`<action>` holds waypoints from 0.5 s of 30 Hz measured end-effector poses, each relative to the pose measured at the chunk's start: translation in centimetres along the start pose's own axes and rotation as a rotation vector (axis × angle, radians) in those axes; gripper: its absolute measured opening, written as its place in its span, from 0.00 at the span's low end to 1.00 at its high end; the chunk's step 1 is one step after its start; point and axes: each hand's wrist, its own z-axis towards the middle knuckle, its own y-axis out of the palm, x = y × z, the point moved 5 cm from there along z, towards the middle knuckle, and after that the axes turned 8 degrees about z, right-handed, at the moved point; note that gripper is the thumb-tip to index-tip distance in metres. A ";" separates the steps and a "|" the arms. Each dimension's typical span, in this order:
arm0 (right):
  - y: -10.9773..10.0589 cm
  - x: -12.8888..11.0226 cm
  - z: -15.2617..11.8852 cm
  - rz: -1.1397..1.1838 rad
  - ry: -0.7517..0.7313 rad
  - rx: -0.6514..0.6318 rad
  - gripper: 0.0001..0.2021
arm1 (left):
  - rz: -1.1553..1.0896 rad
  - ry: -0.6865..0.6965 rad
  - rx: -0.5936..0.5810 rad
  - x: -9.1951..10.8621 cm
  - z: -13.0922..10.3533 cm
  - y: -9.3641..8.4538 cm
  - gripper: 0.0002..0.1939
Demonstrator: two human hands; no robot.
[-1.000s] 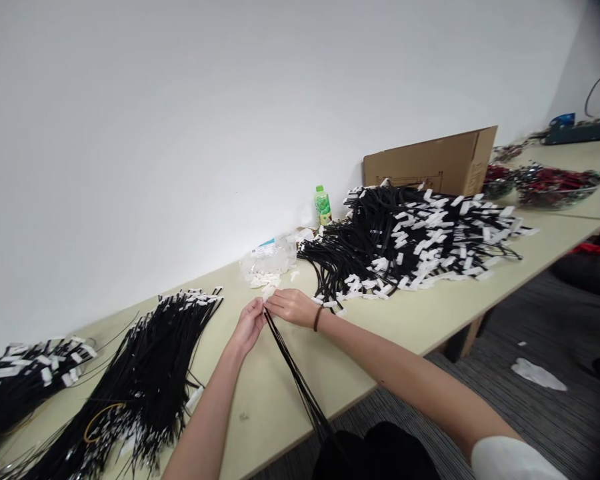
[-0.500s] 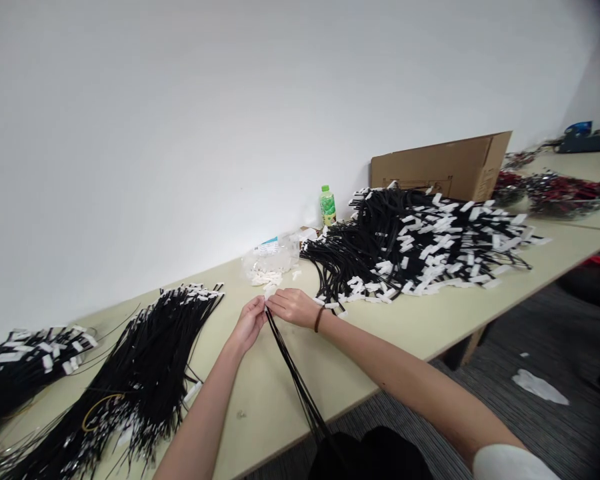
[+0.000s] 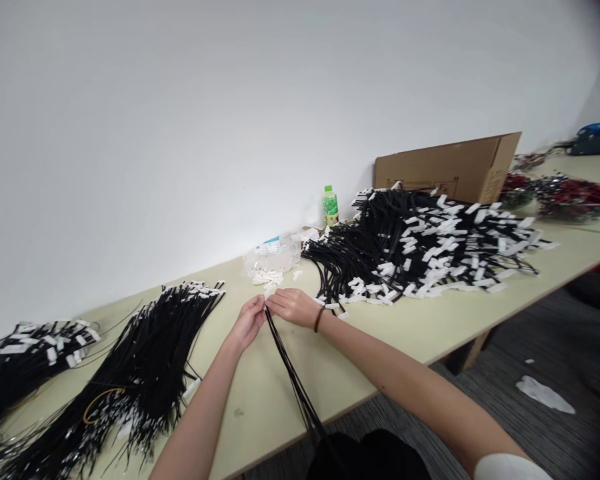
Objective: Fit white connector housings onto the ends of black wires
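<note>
Several thin black cables run from my fingertips down over the table's front edge towards my lap. My left hand pinches their upper end from the left, and my right hand closes on the same end from the right. A small white piece shows at the fingertips; its exact shape is hard to make out. Just behind the hands lies a clear plastic bag with small white pieces spilling from it. To the right spreads a big pile of black cables with white connectors.
A bundle of black cables lies left of my forearm, with another white-ended bundle farther left. Behind stand a green-capped bottle and a cardboard box. Red and black wires lie at the far right.
The view has shifted slightly, so the objects on the right sit a little farther right. Both hands keep the same hold on the cable ends.
</note>
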 end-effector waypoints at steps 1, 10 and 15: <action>-0.1 0.0 0.0 -0.001 -0.002 -0.001 0.07 | 0.001 0.001 0.000 0.0 0.0 0.0 0.08; 0.0 -0.2 0.0 -0.013 0.025 -0.007 0.08 | 0.024 -0.004 -0.008 -0.2 0.2 -0.1 0.08; 0.3 -0.2 0.0 -0.001 0.088 0.003 0.08 | 0.028 -0.007 -0.013 -0.2 0.1 0.0 0.08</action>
